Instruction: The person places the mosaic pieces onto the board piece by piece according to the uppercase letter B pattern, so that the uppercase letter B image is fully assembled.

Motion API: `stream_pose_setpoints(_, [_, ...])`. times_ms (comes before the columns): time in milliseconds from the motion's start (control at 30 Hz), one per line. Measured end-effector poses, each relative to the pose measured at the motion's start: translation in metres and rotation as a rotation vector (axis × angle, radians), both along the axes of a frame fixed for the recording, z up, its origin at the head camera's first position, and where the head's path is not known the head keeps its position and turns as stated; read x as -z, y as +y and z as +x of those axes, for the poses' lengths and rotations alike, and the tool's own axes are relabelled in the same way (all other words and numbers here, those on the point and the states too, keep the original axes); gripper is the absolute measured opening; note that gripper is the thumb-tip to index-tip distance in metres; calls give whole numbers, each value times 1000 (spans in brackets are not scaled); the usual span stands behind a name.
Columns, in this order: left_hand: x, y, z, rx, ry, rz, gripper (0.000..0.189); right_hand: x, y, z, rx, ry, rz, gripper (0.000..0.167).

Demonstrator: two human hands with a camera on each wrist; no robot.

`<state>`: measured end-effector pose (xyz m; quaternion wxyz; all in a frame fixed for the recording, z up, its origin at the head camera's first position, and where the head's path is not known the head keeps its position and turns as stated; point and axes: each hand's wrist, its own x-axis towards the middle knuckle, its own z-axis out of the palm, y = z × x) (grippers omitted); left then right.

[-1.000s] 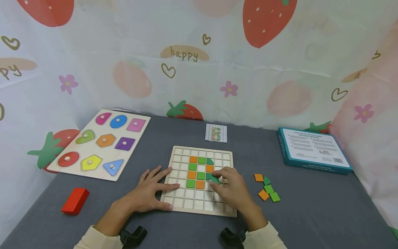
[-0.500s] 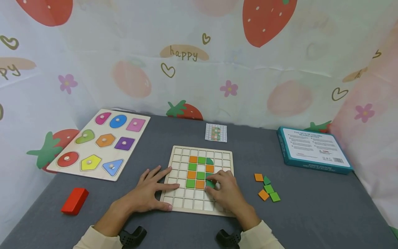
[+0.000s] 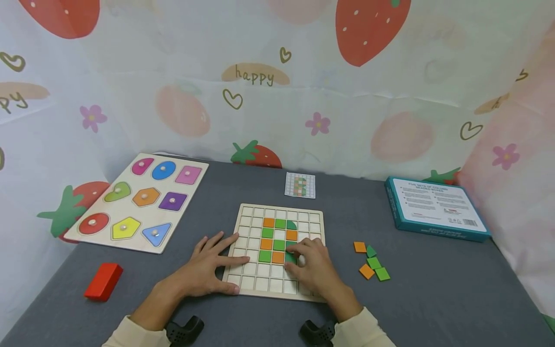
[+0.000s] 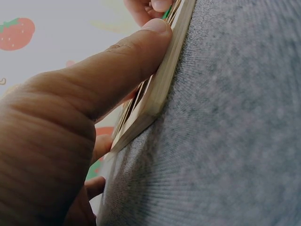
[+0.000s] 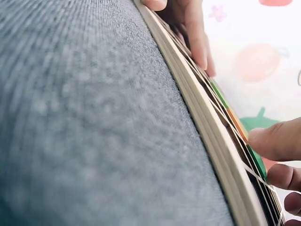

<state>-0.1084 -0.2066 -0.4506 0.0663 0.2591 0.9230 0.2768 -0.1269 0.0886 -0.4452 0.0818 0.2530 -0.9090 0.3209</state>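
Note:
A wooden grid board [image 3: 256,283] lies on the grey cloth, with orange, bright green and dark green tiles in its middle cells. My left hand [image 3: 208,270] rests on its left side, fingers spread, and the thumb [image 4: 141,47] touches the near left corner. My right hand [image 3: 318,265] pinches a dark green tile with a rounded side [image 3: 290,259] between thumb and fingers at a cell right of an orange tile [image 3: 278,258]. In the right wrist view that dark green tile [image 5: 257,162] lies at board level, thumb at one edge and a finger at the other.
Several loose orange and green tiles [image 3: 373,263] lie right of the board. A small pattern card [image 3: 300,185] is behind it. A knobbed shape puzzle [image 3: 145,212] and a red block [image 3: 103,282] are at left; a teal box [image 3: 438,207] is at back right.
The right hand has moved slightly left and down with the dark green tile, from over the board to the cell beside the orange tile. The left hand has stayed in place.

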Motion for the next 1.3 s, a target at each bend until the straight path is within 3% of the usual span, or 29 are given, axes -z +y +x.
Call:
stream_pose_setpoints(167, [0,0,0,4,-5,10,72,-4,4,1,1,13,-16,25])
stream_pose_setpoints(400, [0,-1,0,9,2,7,70,-5,5,2,-8,-61,70,21])
stream_pose_setpoints(600, [1,-1,1,6,1,13,70,-11,11,2,10,-54,-21,22])
stream_pose_setpoints(767, [1,-1,0,13,6,16,71,-28,28,2,48,14,-73,26])
stream_pose_setpoints(1033, [2,-2,0,14,4,15,71,-53,62,1,85,92,-15,34])
stream_pose_setpoints(1300, [0,-2,0,5,3,18,72,-50,100,-6,192,55,-32,38])
